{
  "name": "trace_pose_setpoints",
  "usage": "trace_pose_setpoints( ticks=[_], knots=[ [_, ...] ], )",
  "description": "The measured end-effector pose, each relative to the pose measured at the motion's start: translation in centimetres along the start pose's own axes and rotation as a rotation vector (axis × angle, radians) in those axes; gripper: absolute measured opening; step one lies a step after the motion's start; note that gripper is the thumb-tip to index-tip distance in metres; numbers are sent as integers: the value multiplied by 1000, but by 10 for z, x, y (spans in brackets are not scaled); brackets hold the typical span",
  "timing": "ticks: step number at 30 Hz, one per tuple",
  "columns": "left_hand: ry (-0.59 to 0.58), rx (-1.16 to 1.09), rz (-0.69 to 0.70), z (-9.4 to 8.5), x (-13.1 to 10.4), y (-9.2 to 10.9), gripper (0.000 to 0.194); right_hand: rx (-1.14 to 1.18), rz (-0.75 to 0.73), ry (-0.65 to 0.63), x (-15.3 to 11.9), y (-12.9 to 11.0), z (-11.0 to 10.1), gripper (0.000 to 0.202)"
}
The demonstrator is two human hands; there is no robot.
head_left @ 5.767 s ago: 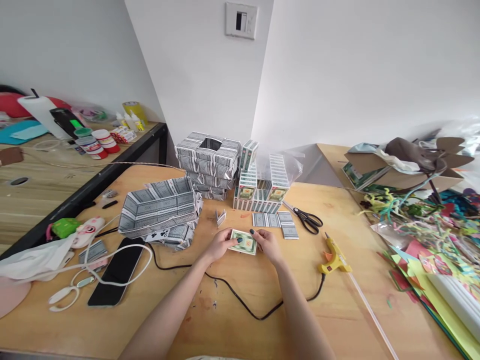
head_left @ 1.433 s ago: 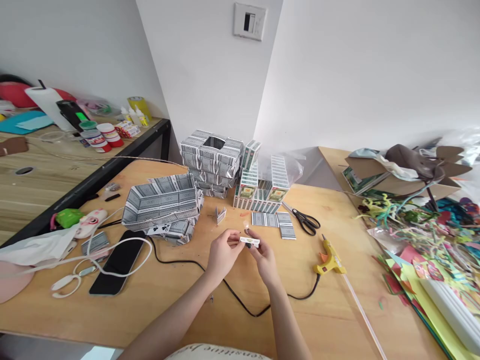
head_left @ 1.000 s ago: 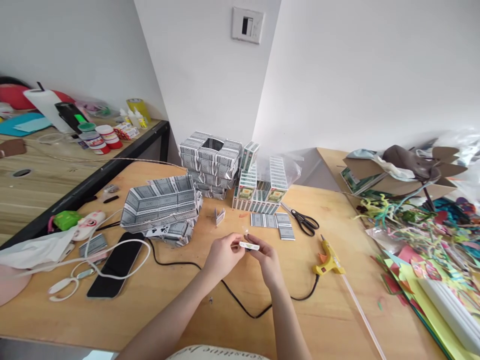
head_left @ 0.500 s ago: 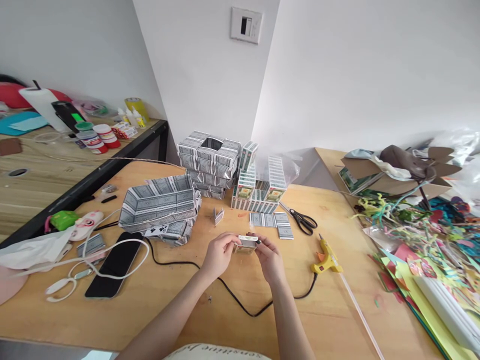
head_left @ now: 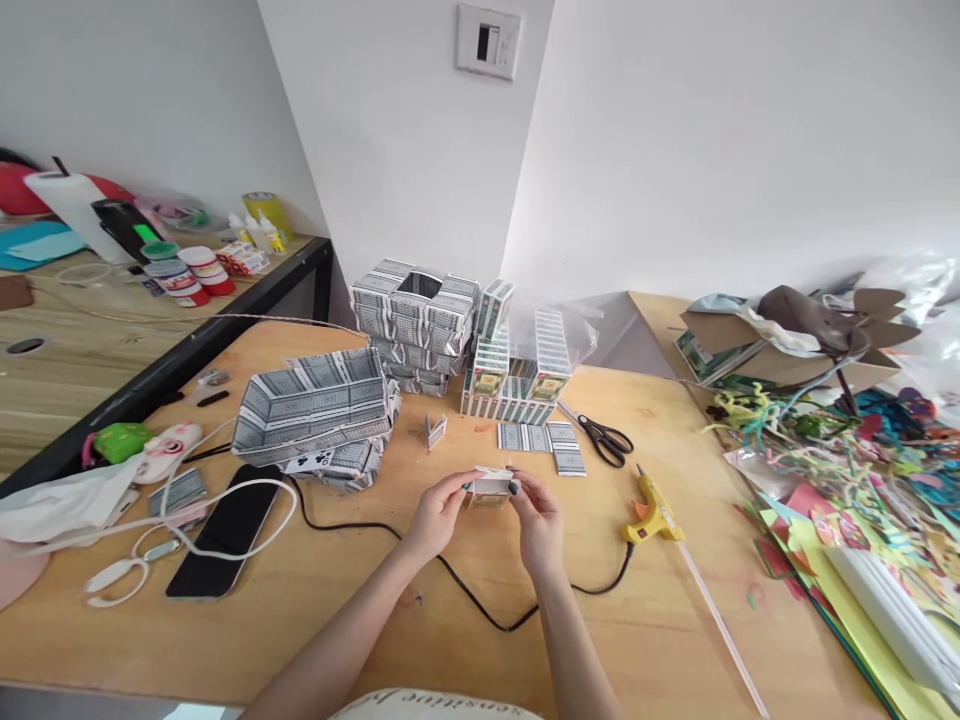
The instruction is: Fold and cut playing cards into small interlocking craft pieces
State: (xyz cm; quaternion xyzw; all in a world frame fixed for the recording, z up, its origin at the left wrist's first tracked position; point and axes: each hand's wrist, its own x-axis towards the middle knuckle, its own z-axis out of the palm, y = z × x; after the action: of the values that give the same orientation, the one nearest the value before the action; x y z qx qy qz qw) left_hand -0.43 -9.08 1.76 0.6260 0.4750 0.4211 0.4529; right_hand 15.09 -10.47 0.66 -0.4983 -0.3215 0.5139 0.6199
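Note:
Between both hands, low over the table, is a small playing card box (head_left: 491, 486) with its white flap up at the top. My left hand (head_left: 441, 510) pinches its left side; my right hand (head_left: 536, 510) grips the right side, thumb on the front. What is inside the box cannot be made out. Just beyond lie a few grey-backed playing cards (head_left: 525, 437) and a small folded card piece (head_left: 435, 431). Behind them stand stacked card boxes (head_left: 551, 358). Left of my hands sits an open tray made of folded cards (head_left: 311, 400).
A yellow glue gun (head_left: 650, 515) with a clear glue stick lies at right, its black cord (head_left: 480, 612) looping before my hands. Black-handled scissors (head_left: 611, 440) lie beyond. A phone (head_left: 225, 535) and white cable are at left. Craft scraps (head_left: 847, 440) cover the right side.
The white flap of the card box stands more upright and shows wider. My right thumb has come onto the front of the box. The camera view has shifted slightly.

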Motion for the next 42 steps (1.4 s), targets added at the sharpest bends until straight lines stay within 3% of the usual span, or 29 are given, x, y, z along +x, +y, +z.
trace_pose_setpoints(
  ticks=[6, 12, 20, 30, 35, 42],
  knots=[
    [-47, -27, -11, -2, 0, -1, 33, 63, -17, -1, 1, 1, 0, 17],
    [-104, -37, -19, -6, -1, -1, 34, -10, 87, 6, -1, 7, -2, 32],
    [-82, -69, 79, -4, -3, -4, 32, 127, 105, -24, -4, 16, -3, 30],
    [-84, -152, 32, 3, -2, -13, 34, 146, 193, -267, 10, 0, -7, 25],
    [-40, -147, 51, 9, -6, -12, 32, 221, 176, -253, 8, 3, -1, 23],
    [-20, 81, 72, 7, -10, -9, 31, 211, 82, -170, 2, 11, 1, 30]
  ],
)
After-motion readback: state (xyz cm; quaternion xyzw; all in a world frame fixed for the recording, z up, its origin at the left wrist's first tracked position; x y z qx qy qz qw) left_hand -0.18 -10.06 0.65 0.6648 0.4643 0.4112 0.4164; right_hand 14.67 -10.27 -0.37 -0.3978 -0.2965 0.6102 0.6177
